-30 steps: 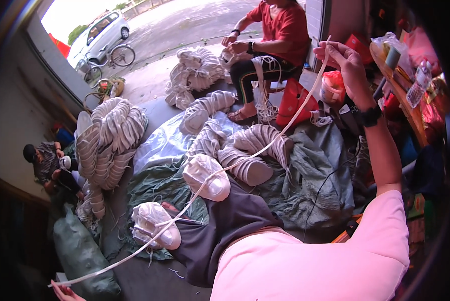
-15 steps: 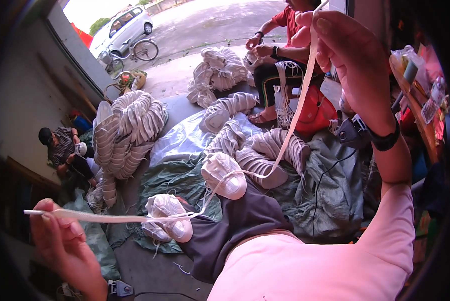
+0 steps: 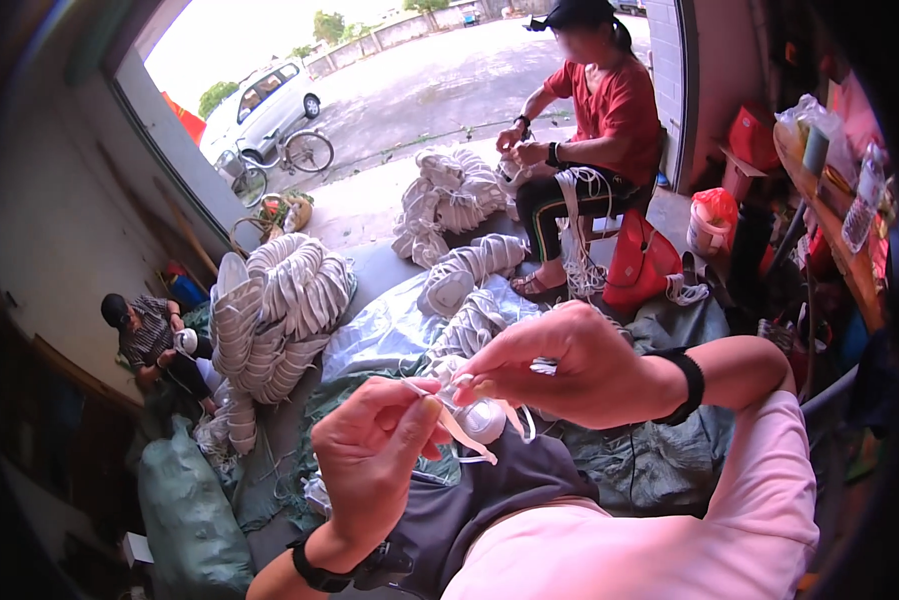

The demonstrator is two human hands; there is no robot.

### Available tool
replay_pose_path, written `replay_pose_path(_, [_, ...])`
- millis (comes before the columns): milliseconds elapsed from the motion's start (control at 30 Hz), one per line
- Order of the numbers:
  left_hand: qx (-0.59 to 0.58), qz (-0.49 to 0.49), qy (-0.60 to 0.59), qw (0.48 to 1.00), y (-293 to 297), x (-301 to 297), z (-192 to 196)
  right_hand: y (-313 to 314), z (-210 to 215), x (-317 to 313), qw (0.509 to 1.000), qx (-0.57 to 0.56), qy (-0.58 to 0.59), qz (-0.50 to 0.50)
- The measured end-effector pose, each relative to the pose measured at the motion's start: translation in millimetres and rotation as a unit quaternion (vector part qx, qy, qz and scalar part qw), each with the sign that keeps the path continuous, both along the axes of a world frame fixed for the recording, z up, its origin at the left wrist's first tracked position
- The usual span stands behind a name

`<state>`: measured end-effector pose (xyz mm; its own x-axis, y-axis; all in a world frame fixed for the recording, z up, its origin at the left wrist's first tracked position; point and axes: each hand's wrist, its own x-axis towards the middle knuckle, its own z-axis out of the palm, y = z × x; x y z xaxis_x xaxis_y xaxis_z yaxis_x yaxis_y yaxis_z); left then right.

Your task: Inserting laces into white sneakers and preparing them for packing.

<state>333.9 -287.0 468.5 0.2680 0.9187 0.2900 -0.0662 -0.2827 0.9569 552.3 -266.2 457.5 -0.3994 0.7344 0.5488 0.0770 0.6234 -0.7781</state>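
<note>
Over my lap, my left hand [image 3: 374, 450] and my right hand [image 3: 574, 370] are close together, fingertips almost touching. Each is closed in a pinch on a white shoelace [image 3: 466, 440], whose loops hang below the fingers. Behind the lace a white shoe [image 3: 482, 421] rests by my dark trousers, mostly covered by my hands. Part of another white shoe [image 3: 316, 495] shows beside my left wrist. Whether the lace is threaded into either shoe cannot be made out.
Stacks of white nested shoes [image 3: 279, 300] stand at the left, with more stacks [image 3: 454, 195] farther off. A person in red [image 3: 609, 120] sits ahead beside a red bag [image 3: 641, 262]; another person [image 3: 154, 335] sits far left. A full green sack [image 3: 191, 515] stands near left.
My hands were wide apart, stretching the lace between them; now they have come together in front of me, and the lace hangs in loops. The view has tilted up.
</note>
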Motion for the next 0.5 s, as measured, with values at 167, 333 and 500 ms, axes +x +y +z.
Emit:
replay_pose_path(167, [-0.003,0.012,-0.019,1.0,2,19,0,3,-5,6,1.0,-0.012,0.028,-0.002])
replay_pose_path(333, [0.019,-0.011,-0.049,0.999,8,27,-6,6,-7,14,0.998,-0.043,0.041,0.007])
replay_pose_path(500, [-0.015,-0.066,-0.097,0.993,8,28,-8,7,-11,18,0.998,-0.047,0.046,0.008])
